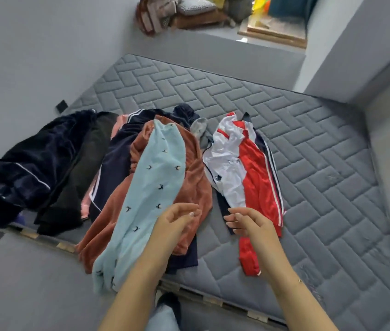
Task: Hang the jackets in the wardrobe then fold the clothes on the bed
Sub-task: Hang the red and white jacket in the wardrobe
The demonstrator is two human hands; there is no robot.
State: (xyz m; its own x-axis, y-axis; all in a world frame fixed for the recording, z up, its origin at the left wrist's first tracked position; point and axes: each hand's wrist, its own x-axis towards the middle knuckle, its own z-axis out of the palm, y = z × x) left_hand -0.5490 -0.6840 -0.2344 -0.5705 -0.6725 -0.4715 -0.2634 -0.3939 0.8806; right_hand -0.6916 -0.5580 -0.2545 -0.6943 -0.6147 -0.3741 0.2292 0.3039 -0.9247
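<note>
A pile of clothes lies on the grey quilted mattress (308, 144). A light blue garment with small dark bird prints (151, 187) drapes over a rust-brown fleece (196, 177) and hangs past the bed's near edge. To the right lies a white, red and navy jacket (237, 163). Dark navy velvet clothes (34, 168) and a black garment (86, 163) lie at the left. My left hand (177, 223) hovers over the brown fleece, fingers relaxed, holding nothing. Beside the jacket's lower part hangs my right hand (249, 220), fingers loosely curled and empty.
A navy piece with white stripes (117, 158) and a grey sock (200, 127) lie within the pile. Folded blankets and cushions (177, 13) are stacked on a raised ledge behind the bed. Grey walls stand left and right. My foot (167, 304) is on the floor by the bed's edge.
</note>
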